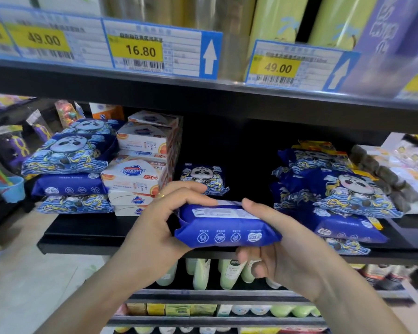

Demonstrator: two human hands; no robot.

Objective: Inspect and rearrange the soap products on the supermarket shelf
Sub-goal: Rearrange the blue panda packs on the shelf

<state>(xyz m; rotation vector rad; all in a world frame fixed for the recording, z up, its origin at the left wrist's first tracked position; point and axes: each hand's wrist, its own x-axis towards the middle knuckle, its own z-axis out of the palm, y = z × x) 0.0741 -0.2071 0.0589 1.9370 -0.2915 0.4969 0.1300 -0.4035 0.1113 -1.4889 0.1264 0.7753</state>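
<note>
Both hands (222,237) around blue pack (227,233).

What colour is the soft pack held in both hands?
Deep blue soft pack with white icons and a white label; the head view shows it.

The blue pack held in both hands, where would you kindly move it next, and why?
Probably forward into the empty gap on the shelf, in front of the lone panda pack: the left hand and right hand grip the blue pack just before that gap.

Both forearms are raised forward. The left hand (165,213) is curled over one end of the blue pack (225,227), thumb beneath. The other end is cupped by the right hand (279,249), thumb on top.
</note>
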